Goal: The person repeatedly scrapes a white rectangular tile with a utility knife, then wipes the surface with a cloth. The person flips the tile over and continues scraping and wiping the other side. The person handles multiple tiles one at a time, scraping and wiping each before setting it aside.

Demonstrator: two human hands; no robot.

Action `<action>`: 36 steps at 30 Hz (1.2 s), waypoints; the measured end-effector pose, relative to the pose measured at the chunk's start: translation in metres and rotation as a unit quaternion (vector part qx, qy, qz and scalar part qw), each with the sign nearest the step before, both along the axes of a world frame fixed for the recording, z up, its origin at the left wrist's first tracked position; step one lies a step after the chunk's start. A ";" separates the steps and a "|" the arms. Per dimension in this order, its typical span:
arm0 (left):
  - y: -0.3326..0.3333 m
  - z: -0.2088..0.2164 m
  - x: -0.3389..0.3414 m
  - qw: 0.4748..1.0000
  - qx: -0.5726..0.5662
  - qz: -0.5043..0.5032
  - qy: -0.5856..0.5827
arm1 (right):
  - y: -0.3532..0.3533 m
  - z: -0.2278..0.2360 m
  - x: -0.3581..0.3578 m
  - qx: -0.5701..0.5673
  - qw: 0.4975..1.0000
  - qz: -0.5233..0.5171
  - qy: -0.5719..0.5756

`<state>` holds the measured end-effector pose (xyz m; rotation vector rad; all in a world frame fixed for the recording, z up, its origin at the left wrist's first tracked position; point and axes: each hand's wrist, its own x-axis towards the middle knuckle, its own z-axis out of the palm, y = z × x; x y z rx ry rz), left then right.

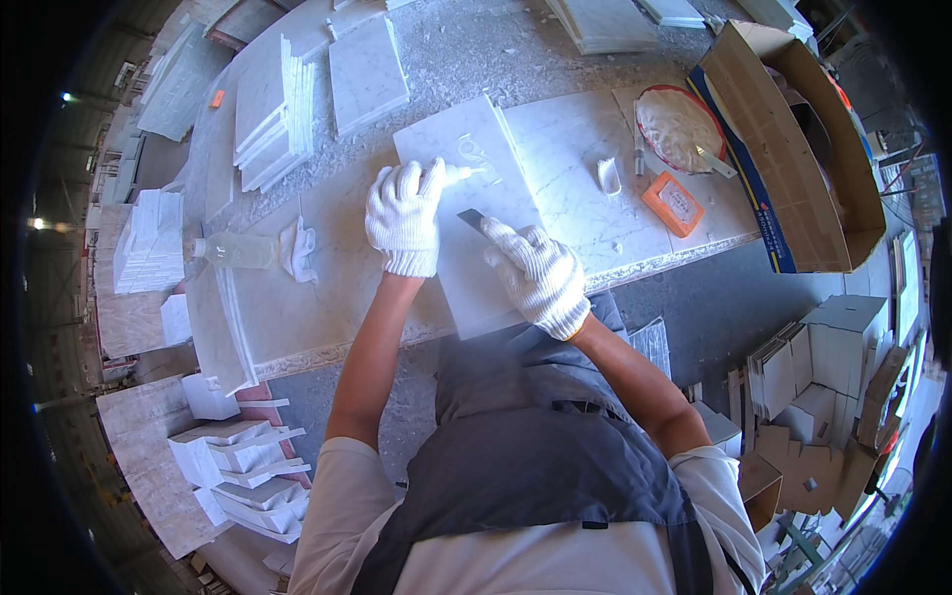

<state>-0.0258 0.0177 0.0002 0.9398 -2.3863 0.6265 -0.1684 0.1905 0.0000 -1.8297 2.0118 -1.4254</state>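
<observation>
A white marble tile (474, 273) lies on the worktable in front of me, on top of at least one other tile. My left hand (405, 218), in a white knitted glove, is closed round a small white tube whose nozzle (460, 175) points right over the tile. A shiny squiggle of clear glue or gel (472, 151) lies on the tile's far part, just beyond the nozzle. My right hand (540, 273), also gloved, grips a putty knife (472, 218). Its dark flat blade points up and left above the tile; its handle is hidden in the glove.
To the right are a red-rimmed bowl of white paste (666, 117), an orange block (673, 204), a crumpled white piece (608, 177) and a cardboard box (803, 169). Leftward stand stacked tiles (273, 124), a clear bottle (240, 251) and a white cloth (298, 250).
</observation>
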 end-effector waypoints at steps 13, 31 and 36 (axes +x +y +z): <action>0.000 0.002 -0.001 1.000 -0.014 -0.017 0.011 | 0.000 -0.001 0.000 0.002 1.000 -0.002 -0.006; -0.005 -0.013 0.005 0.999 0.022 -0.001 0.045 | -0.001 0.001 0.000 0.016 1.000 -0.006 0.000; -0.003 -0.021 0.011 0.959 0.180 -0.005 0.218 | 0.017 -0.004 -0.013 0.026 0.994 -0.023 -0.106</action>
